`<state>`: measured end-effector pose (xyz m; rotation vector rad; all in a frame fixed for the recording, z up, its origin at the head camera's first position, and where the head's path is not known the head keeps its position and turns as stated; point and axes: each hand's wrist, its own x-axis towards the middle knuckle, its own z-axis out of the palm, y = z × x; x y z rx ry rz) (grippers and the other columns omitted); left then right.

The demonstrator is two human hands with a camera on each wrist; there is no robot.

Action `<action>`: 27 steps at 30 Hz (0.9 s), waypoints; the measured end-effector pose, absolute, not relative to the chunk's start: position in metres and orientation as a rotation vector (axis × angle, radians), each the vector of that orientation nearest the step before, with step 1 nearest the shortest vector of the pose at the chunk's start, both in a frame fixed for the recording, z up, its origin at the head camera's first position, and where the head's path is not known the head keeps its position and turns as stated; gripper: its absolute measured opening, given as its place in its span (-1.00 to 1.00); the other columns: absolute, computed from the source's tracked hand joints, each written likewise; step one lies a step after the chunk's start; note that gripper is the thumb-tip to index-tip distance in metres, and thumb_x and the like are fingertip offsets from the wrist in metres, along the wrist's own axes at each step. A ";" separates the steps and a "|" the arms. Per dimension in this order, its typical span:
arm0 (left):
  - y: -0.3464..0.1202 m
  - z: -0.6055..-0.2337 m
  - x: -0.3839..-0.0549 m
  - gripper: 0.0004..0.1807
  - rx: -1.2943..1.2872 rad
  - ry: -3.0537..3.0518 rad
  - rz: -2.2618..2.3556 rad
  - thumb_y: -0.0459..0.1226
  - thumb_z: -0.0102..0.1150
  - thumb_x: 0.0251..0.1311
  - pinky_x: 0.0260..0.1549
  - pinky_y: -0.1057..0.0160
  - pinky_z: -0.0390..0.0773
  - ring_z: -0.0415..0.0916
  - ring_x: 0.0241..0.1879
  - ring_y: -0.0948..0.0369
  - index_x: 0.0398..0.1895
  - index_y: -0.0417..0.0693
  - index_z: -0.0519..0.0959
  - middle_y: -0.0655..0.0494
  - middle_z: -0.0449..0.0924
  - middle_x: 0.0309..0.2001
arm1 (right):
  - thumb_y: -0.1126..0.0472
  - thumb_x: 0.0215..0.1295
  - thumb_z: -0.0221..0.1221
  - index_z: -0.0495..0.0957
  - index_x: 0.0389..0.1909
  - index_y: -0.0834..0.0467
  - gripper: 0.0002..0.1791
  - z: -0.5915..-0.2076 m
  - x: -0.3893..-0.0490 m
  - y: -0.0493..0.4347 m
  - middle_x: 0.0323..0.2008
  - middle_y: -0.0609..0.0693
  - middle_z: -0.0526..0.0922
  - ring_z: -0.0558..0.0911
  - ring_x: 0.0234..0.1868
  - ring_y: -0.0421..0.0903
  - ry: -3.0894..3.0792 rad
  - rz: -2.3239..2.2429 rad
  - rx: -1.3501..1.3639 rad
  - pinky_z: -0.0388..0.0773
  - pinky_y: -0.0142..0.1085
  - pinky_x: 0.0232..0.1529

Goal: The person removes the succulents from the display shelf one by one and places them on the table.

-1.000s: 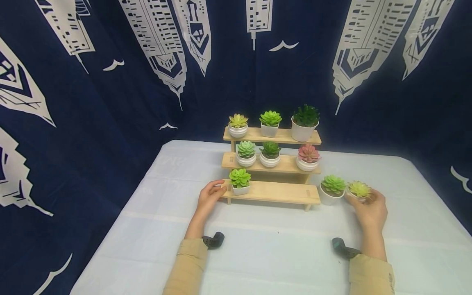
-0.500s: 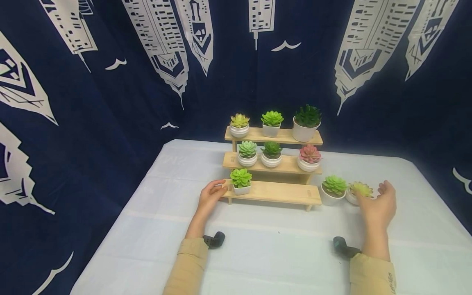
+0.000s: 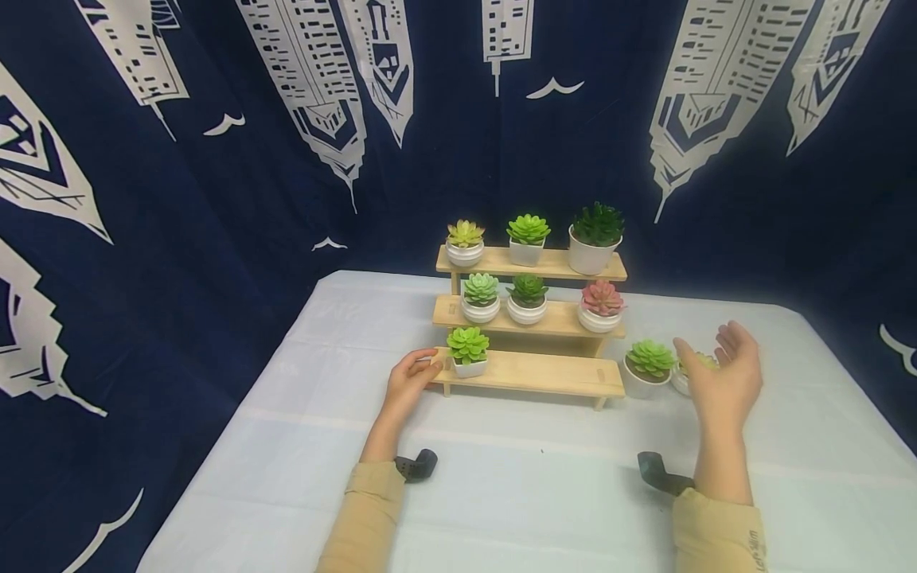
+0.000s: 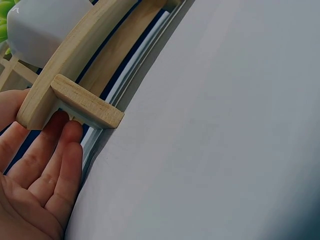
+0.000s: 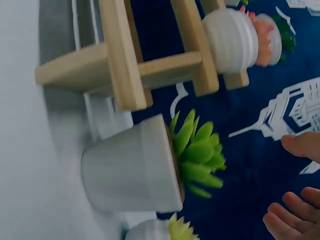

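Observation:
My left hand [image 3: 410, 383] grips the left end of the lowest step of a wooden tiered plant stand [image 3: 544, 374]. In the left wrist view, the thumb lies on the board's outer side and the fingertips [image 4: 73, 131] reach underneath. Beside that hand, a bright green succulent in a square white pot [image 3: 469, 354] stands on the step. My right hand [image 3: 725, 386] is raised with fingers spread, holding nothing, partly covering a yellow-green succulent [image 3: 682, 382]. Next to that pot, a green succulent in a round white pot [image 3: 647, 370] stands on the table by the stand's right end.
Several potted succulents fill the upper steps, among them a pink one [image 3: 601, 306] at the middle step's right and a dark green one [image 3: 595, 239] on top. A white cloth covers the table [image 3: 516, 493]. A navy patterned curtain [image 3: 458, 175] hangs behind.
My right hand has let go of the yellow-green succulent, opened and lifted off it. That pot stays beside the green one. The left hand keeps its place on the stand.

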<state>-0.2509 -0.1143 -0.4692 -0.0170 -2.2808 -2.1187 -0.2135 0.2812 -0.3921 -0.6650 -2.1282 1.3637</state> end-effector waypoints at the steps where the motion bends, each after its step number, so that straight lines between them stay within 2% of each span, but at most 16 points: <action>1: -0.114 -0.465 -0.248 -0.60 -0.022 -2.285 -2.109 -0.30 0.16 0.23 -0.19 0.08 0.58 0.55 -0.24 0.21 0.11 -0.28 0.46 -0.21 0.58 -0.06 | 0.11 0.20 0.25 0.07 0.42 0.05 -0.19 -0.389 -0.213 0.277 0.38 0.02 0.20 0.20 0.36 -0.08 -2.124 1.372 -0.654 0.14 -0.33 0.31; 3: -0.113 -0.459 -0.244 -0.61 -0.028 -2.289 -2.094 -0.31 0.14 0.24 -0.18 0.08 0.58 0.55 -0.24 0.22 0.11 -0.30 0.46 -0.20 0.58 -0.07 | 0.11 0.20 0.25 0.09 0.41 0.03 -0.21 -0.385 -0.212 0.270 0.37 0.00 0.22 0.22 0.36 -0.09 -2.124 1.380 -0.634 0.16 -0.34 0.31; 12: -0.116 -0.491 -0.264 -0.56 -0.011 -2.253 -2.128 -0.20 0.22 0.20 -0.23 0.16 0.59 0.56 -0.24 0.20 0.12 -0.19 0.48 -0.15 0.59 -0.06 | 0.14 0.19 0.27 0.18 0.37 0.03 -0.26 -0.373 -0.206 0.238 0.30 0.01 0.33 0.33 0.29 -0.07 -2.112 1.425 -0.467 0.27 -0.32 0.25; 20: -0.115 -0.491 -0.263 -0.60 -0.005 -2.243 -2.105 -0.18 0.23 0.17 -0.28 0.23 0.59 0.57 -0.22 0.16 0.06 -0.14 0.52 -0.11 0.61 -0.10 | 0.26 0.15 0.30 0.28 0.27 0.18 -0.34 -0.375 -0.208 0.213 0.13 0.12 0.48 0.48 0.14 -0.05 -2.056 1.506 -0.233 0.42 -0.34 0.12; 27: -0.116 -0.490 -0.264 -0.60 0.006 -2.249 -2.122 -0.19 0.23 0.19 -0.25 0.20 0.59 0.56 -0.23 0.19 0.08 -0.13 0.51 -0.10 0.61 -0.10 | 0.38 0.09 0.32 0.31 0.20 0.31 -0.36 -0.381 -0.208 0.186 0.03 0.14 0.50 0.49 0.08 -0.02 -2.048 1.613 -0.035 0.43 -0.34 0.11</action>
